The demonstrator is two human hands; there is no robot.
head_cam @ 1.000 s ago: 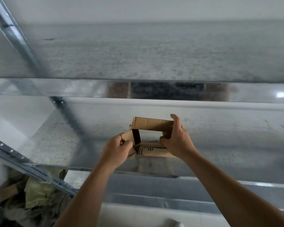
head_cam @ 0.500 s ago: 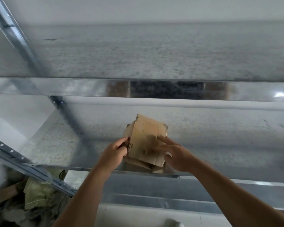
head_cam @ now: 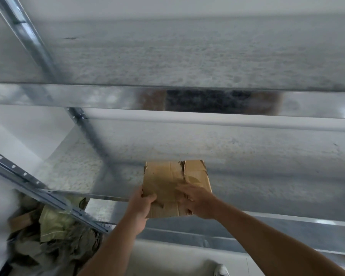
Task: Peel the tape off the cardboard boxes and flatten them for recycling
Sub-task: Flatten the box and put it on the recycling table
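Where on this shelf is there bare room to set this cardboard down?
The shelf is bare right of the flattened cardboard and left of it up to the slanted post. Crowded: the scrap pile below left, and the front edge where the left hand grips and the right hand presses the cardboard.

A dusty grey metal shelf (head_cam: 267, 160) sits under a second shelf (head_cam: 187, 56), whose shiny front edge (head_cam: 108, 96) carries a dark and brown reflection. A slanted steel post (head_cam: 32, 40) crosses at left. Below a perforated rail (head_cam: 18, 176) lies a crumpled greenish-brown pile (head_cam: 54, 232). A white shoe (head_cam: 220, 270) shows at the bottom.
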